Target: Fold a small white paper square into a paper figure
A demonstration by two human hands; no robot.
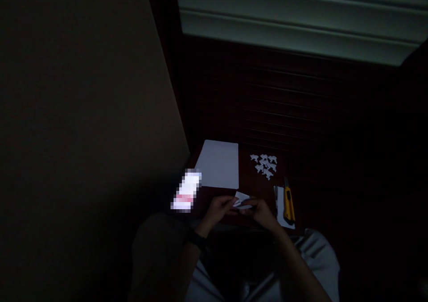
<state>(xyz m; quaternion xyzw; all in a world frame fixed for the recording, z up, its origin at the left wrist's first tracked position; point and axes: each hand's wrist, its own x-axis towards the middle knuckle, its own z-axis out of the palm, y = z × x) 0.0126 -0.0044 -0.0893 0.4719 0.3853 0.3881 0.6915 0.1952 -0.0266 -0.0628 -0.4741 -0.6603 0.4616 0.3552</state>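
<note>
A small piece of folded white paper [242, 198] is held between my two hands above the near edge of a dark table. My left hand [220, 205] pinches its left side. On the right side, the fingers of my right hand [259, 209] close on the same paper. Just beyond them lies a large white sheet [219, 164]. Several small folded white paper shapes [264, 164] sit in a loose group at the table's back right. A yellow utility knife [288, 203] rests on a white paper strip [281, 213] to the right of my right hand.
A lit, pixelated screen [186, 190] glows at the table's left edge. A plain wall [90, 79] rises on the left. Dark slatted panels [267, 97] stand behind the table, with pale slats [284, 21] above. My legs flank the near side; the scene is dim.
</note>
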